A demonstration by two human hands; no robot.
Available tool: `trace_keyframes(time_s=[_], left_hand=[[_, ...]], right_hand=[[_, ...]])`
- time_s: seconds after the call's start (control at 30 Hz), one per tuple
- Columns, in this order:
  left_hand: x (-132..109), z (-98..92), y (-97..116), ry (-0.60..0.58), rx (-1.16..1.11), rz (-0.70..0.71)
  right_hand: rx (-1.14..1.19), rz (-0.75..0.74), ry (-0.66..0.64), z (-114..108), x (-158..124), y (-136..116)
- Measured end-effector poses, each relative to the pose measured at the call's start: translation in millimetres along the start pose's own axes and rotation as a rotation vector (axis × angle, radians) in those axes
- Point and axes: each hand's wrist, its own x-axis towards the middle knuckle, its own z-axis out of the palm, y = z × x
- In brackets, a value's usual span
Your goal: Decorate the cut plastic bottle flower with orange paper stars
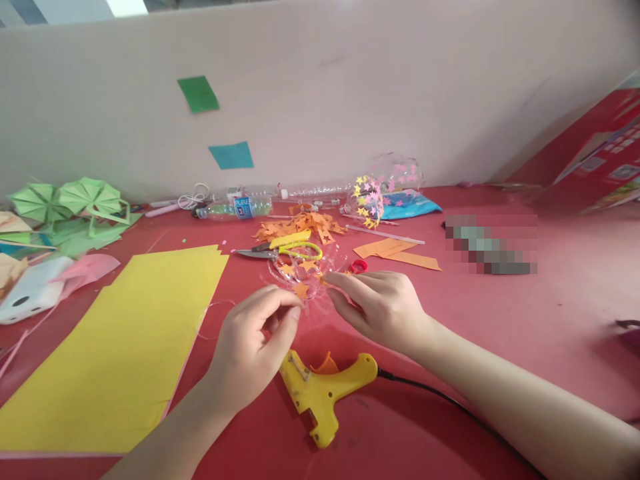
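My left hand (255,350) is pinched at the near edge of a clear plastic piece (305,273) dotted with orange paper stars, finger and thumb pressed together on its rim. My right hand (377,303) holds the same piece from the right, its fingers reaching to the plastic's edge. A yellow glue gun (325,390) lies on the red table just below both hands, its black cord (450,403) running off to the right under my right forearm.
Yellow-handled scissors (285,248) and a heap of orange star cut-outs (300,227) lie behind the hands. A big yellow sheet (115,347) covers the left. Clear bottles (235,207), a star-covered bottle (385,190), green folded paper (70,207), orange strips (395,253) and a red box (595,160) line the back wall.
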Motion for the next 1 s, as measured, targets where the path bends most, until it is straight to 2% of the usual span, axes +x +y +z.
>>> trace_keyframes(time_s=[0.43,0.7,0.8,0.87,1.0], left_hand=[[1.0,-0.9,-0.2,0.019,-0.007,0.001],[-0.3,-1.7,-0.7,0.029,-0.006,0.01],[-0.7,-2.3,-1.0,0.06,-0.015,0.016],[-0.7,-2.8,-2.2,0.097,-0.037,0.012],[2.0,-4.2,-8.4,0.21,-0.138,-0.112]], right_hand=[[0.026,-0.002,-0.026,-1.6,2.0,0.9],[0.064,0.013,0.022,-7.6,2.6,0.5],[0.08,0.088,0.062,-14.8,6.1,1.9],[0.065,0.192,0.047,-19.9,9.8,5.6],[0.043,0.444,-0.115,-26.0,17.6,18.5]])
